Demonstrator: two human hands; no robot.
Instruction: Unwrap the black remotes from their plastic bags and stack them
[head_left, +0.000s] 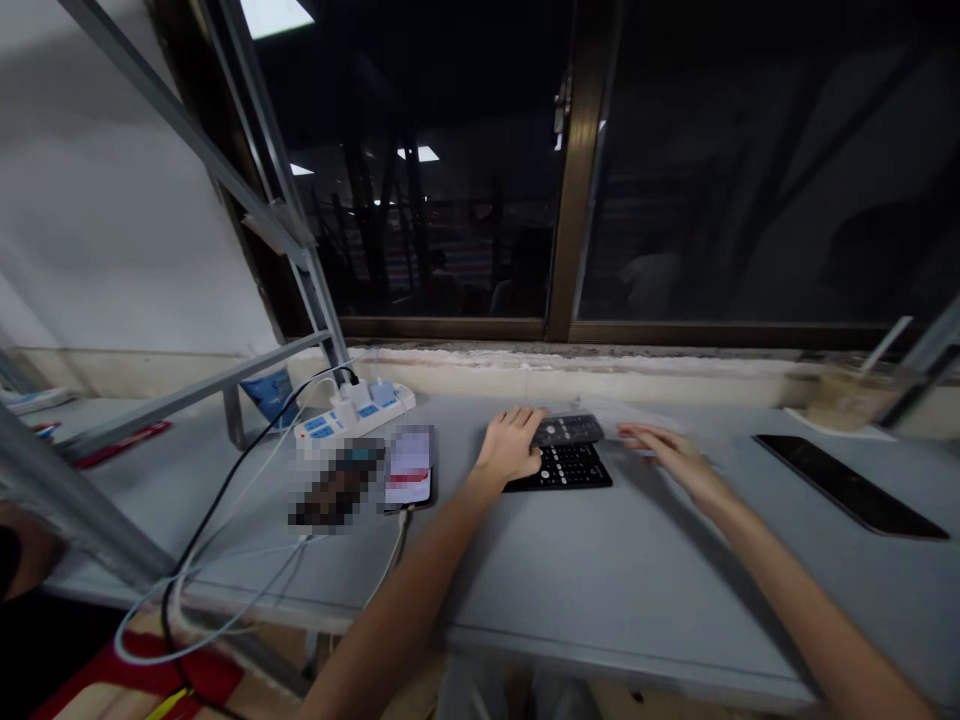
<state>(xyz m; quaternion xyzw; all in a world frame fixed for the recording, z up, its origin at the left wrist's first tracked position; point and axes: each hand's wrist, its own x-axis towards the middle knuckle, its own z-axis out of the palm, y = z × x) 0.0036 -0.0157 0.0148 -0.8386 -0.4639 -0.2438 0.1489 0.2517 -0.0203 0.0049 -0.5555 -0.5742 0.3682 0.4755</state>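
Two black remote controls lie on the grey table in front of me. My left hand is closed around the left end of the upper remote control. That one sits just behind and partly over the lower remote control, whose white-marked buttons face up; my hand hides the left end of both. To the right of the remotes, my right hand hovers with its fingers stretched out to the left, apart from them, and nothing shows in it. Behind it lies a blurred sheet of clear plastic.
A white power strip with plugs and cables stands at the back left. Near it lie a lit phone on a cable and a pixelated item. At right are a dark tablet or phone and a drink cup with a straw.
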